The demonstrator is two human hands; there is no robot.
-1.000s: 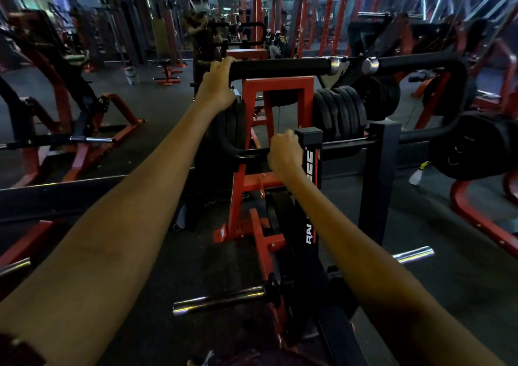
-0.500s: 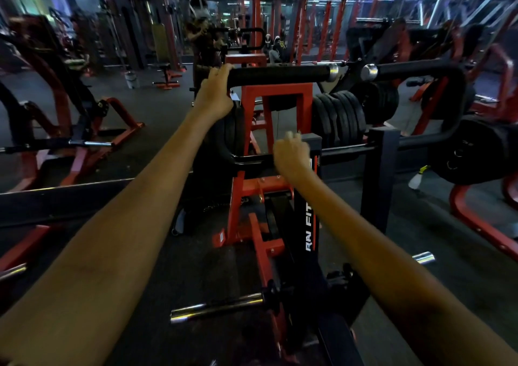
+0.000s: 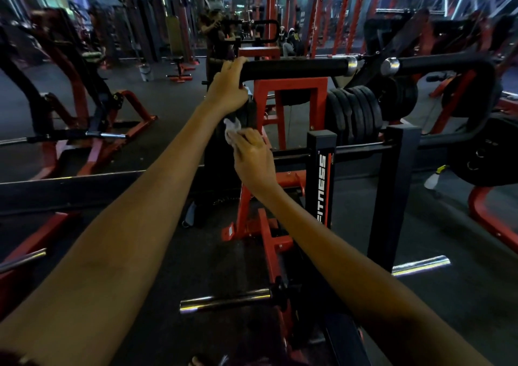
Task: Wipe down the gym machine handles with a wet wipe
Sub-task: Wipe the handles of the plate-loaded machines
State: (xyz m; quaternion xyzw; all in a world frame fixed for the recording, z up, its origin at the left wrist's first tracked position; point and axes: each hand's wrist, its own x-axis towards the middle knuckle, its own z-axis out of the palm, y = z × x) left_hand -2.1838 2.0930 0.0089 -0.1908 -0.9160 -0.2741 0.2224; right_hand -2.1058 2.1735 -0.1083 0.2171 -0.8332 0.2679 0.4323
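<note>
A black padded handle [image 3: 297, 68] runs across the machine at chest height, ending in a chrome cap. My left hand [image 3: 228, 89] grips its left end, fingers curled over the top. Just below, my right hand [image 3: 253, 157] pinches a crumpled white wet wipe [image 3: 232, 128] and holds it against the dark curved section of the bar under my left hand. A second black handle [image 3: 437, 64] with a chrome cap extends to the right, untouched.
The red and black machine frame [image 3: 291, 85] stands in front, with stacked weight plates [image 3: 353, 113] and a black upright post [image 3: 321, 175]. Chrome pegs [image 3: 224, 299] stick out low. A spray bottle [image 3: 433, 178] lies on the floor right. Other machines stand left.
My right hand left the lower crossbar and moved up and left, now showing the white wipe under my left hand. My left hand stays on the handle's end.
</note>
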